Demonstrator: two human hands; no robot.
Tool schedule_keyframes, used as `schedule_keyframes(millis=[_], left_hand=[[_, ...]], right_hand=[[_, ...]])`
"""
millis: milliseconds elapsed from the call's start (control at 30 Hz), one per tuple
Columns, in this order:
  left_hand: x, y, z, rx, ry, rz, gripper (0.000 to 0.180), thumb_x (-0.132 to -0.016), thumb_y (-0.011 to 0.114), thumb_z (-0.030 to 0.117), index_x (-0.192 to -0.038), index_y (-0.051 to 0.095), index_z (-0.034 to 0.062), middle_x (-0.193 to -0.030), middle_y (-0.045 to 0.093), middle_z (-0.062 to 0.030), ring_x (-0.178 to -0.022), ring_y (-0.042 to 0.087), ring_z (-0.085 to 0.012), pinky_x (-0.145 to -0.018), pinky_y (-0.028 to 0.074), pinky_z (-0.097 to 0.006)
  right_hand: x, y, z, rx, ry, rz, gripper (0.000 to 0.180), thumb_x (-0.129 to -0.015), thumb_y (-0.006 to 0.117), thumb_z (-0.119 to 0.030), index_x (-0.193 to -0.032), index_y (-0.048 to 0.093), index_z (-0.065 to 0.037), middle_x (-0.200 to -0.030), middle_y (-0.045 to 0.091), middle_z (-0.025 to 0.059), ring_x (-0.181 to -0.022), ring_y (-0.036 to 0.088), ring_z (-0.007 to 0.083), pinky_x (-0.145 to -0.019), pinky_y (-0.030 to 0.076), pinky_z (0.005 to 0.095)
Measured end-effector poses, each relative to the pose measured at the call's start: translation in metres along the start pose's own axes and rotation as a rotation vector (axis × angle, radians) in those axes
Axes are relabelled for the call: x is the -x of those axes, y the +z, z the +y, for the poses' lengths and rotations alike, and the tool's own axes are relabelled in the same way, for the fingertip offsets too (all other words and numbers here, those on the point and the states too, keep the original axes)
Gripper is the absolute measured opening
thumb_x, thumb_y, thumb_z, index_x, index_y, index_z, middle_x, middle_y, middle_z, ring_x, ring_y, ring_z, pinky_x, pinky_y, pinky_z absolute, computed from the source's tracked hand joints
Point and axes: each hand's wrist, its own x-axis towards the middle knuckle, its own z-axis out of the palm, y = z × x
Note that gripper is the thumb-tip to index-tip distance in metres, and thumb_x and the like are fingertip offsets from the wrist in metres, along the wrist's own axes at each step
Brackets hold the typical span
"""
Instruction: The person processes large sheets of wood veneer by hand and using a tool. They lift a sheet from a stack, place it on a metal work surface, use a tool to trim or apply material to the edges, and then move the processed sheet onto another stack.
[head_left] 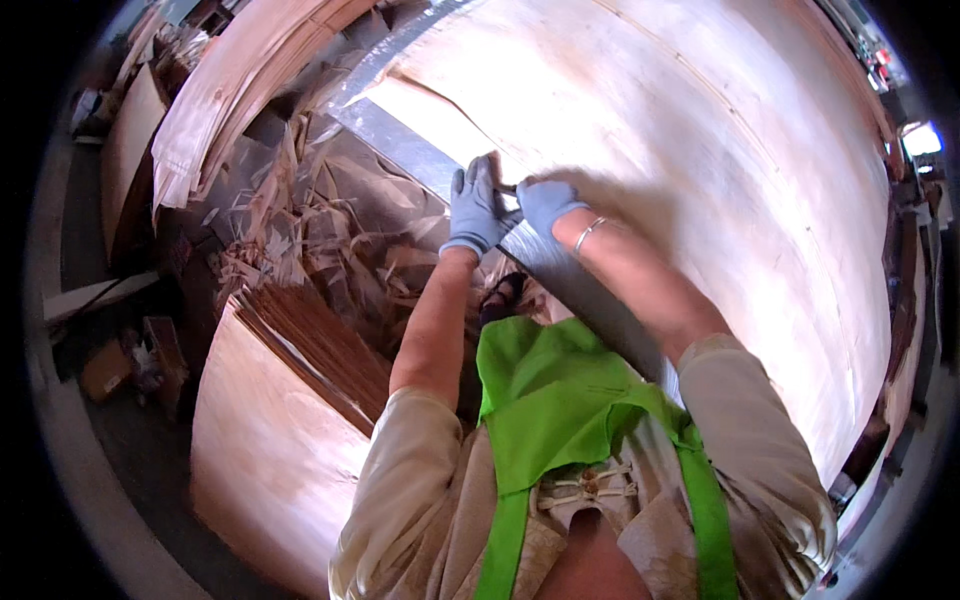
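- both hands meet at the near edge of a big pale veneer sheet (700,150) that lies flat on a table with a grey metal edge (400,150).
- the left hand (474,208), in a blue-grey glove, lies with fingers curled down over the sheet's edge, pressing or gripping it; whether it closes on anything apart from the sheet i cannot tell.
- the right hand (545,203), gloved the same, is closed narrow around a small dark thing between the two hands, maybe a blade or a strip of tape; it is too blurred to name.
- judging by the scene, the work sits at the edge of the sheet, near one corner: a torn or loose strip shows just left of the hands, and most of the long edge running toward the person looks untouched.
- a lot of trimming looks already done: a heap of wood scraps (330,230) lies on the floor just below the table edge.
- counted: two gloved hands, one bracelet (588,232) on the right wrist, one large sheet in hand, one stack of veneer sheets (290,400) at lower left, another bent pile of veneer (240,90) at upper left, one green apron (560,400).
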Motion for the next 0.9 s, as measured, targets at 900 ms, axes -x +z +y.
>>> schedule_keyframes(millis=[900], left_hand=[[0.01, 0.044, 0.222, 0.211, 0.307, -0.342, 0.073, -0.074, 0.058, 0.031, -0.132, 0.028, -0.0013, -0.134, 0.032, -0.0207, -0.128, 0.025, -0.0341, -0.107, 0.014, -0.045]], right_hand=[[0.177, 0.086, 0.146, -0.298, 0.33, 0.192, 0.027, -0.083, 0.05, -0.026, -0.08, 0.065, -0.003, -0.082, 0.064, 0.0188, -0.077, 0.063, 0.0326, -0.064, 0.05, 0.0431]])
